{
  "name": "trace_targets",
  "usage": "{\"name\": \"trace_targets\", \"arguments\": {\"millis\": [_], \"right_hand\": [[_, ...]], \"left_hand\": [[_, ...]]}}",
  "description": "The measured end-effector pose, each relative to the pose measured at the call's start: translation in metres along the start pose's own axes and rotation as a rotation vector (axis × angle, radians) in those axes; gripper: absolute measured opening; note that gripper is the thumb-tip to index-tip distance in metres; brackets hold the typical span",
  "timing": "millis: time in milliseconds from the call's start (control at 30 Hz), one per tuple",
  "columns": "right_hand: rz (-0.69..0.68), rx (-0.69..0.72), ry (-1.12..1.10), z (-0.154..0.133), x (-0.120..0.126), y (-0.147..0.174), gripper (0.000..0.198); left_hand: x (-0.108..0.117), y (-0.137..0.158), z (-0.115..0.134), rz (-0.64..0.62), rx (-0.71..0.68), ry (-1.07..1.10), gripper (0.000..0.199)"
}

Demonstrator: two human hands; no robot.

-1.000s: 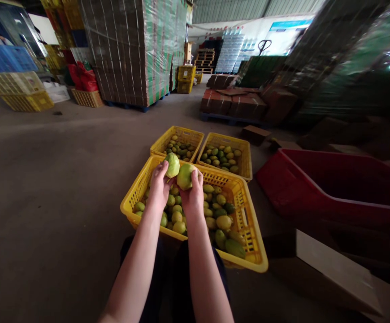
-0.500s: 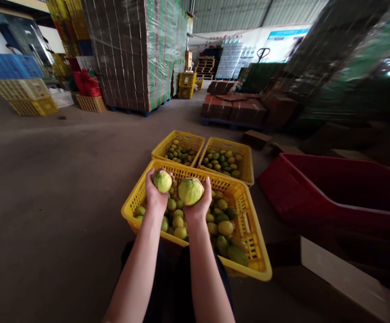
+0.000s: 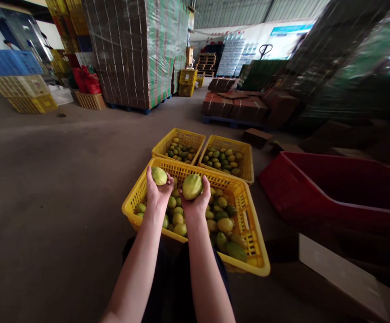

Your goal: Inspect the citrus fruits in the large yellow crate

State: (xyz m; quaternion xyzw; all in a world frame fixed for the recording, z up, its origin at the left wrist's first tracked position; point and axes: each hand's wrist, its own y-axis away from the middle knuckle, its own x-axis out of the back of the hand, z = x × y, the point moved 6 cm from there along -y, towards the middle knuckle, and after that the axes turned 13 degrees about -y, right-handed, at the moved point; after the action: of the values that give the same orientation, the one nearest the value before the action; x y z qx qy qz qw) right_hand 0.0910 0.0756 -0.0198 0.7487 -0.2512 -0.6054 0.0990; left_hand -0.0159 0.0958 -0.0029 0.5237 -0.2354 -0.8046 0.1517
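My left hand (image 3: 155,192) cups a yellow-green papaya (image 3: 159,176) in its palm, with the thumb along the left side and fingers behind. In my right hand (image 3: 197,204) lies a larger, ribbed papaya (image 3: 192,186), fingers curled around its underside and right side. Both fruits are held apart, above a yellow plastic crate (image 3: 258,255) with slotted walls. Several green and yellow papayas (image 3: 225,225) lie loose inside it, some elongated and greener at the right end. My forearms and hands hide part of the crate's contents.
Two more yellow crates of fruit (image 3: 195,134) (image 3: 249,163) stand just beyond. To the right are a red tub (image 3: 282,188) and an open cardboard box (image 3: 339,273). Farther back, wrapped carton stacks (image 3: 121,58) and flat cartons on a pallet (image 3: 231,121) stand on the floor.
Both papayas have been turned in my hands, so different sides show. The left one has shifted slightly up and left; the right one slightly up. My hands still hold them.
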Motion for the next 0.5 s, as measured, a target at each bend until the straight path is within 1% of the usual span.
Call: {"name": "trace_targets", "arguments": {"millis": [67,133,200,267,333,433,500], "right_hand": [[0.013,-0.059,0.015,0.002,0.001,-0.001,0.027],[0.045,-0.071,0.008,0.003,0.004,-0.005,0.029],[0.073,-0.064,-0.004,0.004,0.008,-0.011,0.029],[0.092,-0.075,0.000,0.008,0.012,-0.017,0.028],[0.099,-0.081,-0.003,0.010,0.014,-0.022,0.026],[0.092,-0.069,-0.043,0.009,0.014,-0.023,0.025],[0.115,-0.074,-0.060,0.008,0.013,-0.020,0.027]], "left_hand": [[0.001,0.000,0.001,0.030,0.026,0.024,0.041],[0.002,-0.001,0.002,0.041,0.024,0.034,0.044],[0.001,-0.001,0.003,0.003,0.010,0.030,0.044],[-0.002,-0.001,0.002,-0.071,0.011,0.038,0.043],[-0.003,-0.001,-0.001,-0.120,0.020,0.056,0.043],[-0.001,-0.002,-0.002,-0.086,0.013,0.049,0.041],[0.001,-0.003,-0.001,-0.055,0.001,0.018,0.037]]}}
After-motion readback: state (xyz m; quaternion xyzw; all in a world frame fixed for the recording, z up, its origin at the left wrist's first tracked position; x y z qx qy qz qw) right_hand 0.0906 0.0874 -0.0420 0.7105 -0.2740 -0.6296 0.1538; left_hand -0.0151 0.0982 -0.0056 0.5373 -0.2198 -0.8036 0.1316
